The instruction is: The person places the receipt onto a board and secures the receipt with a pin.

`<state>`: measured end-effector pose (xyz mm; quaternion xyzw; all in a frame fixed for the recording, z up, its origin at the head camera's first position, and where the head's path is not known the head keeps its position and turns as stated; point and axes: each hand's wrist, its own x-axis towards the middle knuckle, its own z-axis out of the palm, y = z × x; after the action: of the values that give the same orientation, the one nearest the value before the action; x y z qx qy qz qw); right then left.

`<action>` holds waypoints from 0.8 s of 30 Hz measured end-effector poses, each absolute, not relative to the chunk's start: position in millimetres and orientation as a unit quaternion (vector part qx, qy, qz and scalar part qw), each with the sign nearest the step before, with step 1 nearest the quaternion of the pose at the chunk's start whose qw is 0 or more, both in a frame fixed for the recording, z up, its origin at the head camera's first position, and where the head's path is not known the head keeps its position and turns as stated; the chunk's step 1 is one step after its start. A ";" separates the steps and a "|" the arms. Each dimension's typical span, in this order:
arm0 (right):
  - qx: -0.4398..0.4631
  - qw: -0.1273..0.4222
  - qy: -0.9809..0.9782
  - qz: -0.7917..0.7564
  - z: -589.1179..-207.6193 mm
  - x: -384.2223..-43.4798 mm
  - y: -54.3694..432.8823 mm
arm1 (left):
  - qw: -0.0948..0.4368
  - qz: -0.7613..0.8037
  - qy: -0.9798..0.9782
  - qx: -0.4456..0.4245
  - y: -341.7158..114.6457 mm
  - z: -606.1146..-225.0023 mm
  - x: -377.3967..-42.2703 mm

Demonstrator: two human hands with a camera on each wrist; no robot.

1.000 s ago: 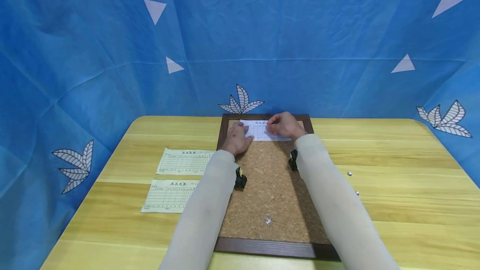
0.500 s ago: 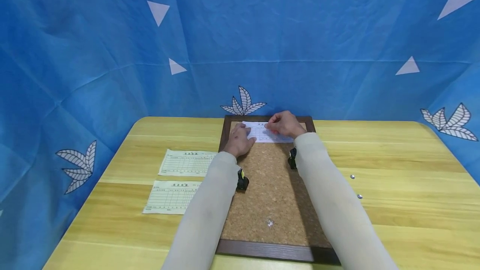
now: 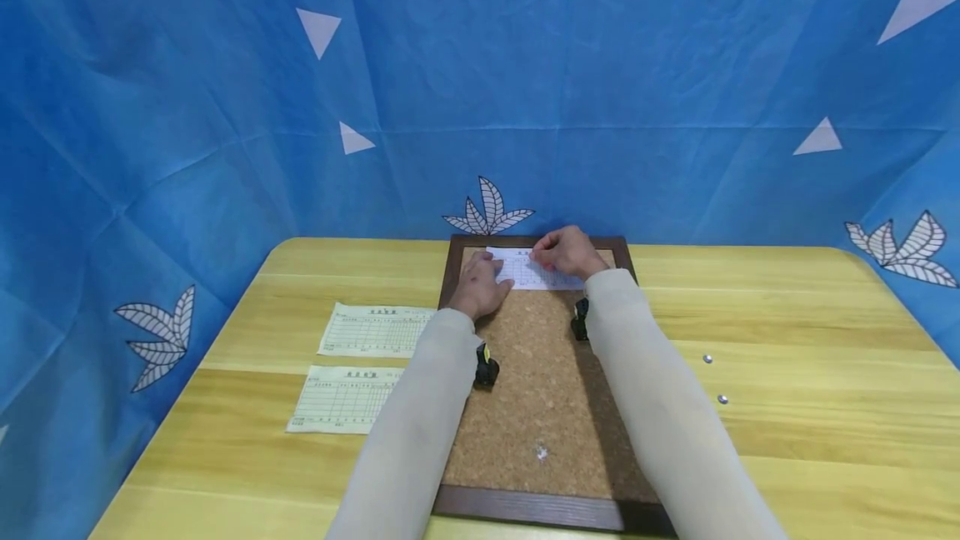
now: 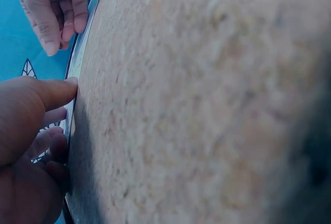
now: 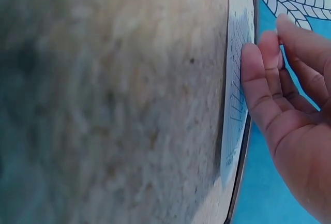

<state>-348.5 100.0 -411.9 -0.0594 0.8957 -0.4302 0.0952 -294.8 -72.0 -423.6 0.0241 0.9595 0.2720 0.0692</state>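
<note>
A white printed form slip lies across the top of a framed cork board. My left hand rests on the slip's left end, thumb and fingers spread along it, holding it against the cork. Over the slip's middle, my right hand has thumb and forefinger together, pinching what looks like a thumbtack, almost wholly hidden by the fingertips. The right wrist view has these fingertips just above the slip, the other fingers bent beside it. In the left wrist view, the left thumb presses at the slip's edge.
Two pale green form slips lie on the wooden table left of the board. Right of it are two silver thumbtacks. A whitish spot marks the lower cork. A blue patterned curtain hangs behind the table.
My right fingertips have shifted slightly left along the slip. The left hand stays put on it. The head view itself has moved a little.
</note>
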 end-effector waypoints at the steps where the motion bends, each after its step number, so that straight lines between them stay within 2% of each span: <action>1: -0.059 0.094 0.895 -0.431 -412.3 -347.8 99.2 | 0.070 0.273 0.959 0.023 -72.0 -423.9 -294.4; 24: -0.140 0.070 0.931 -0.331 -411.8 -351.1 84.8 | 0.060 0.262 0.963 0.037 -72.5 -424.5 -294.9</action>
<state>-351.1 84.8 -411.8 -0.1398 0.9307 -0.3307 0.0698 -294.9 -72.5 -424.5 0.0372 0.9626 0.2617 0.0600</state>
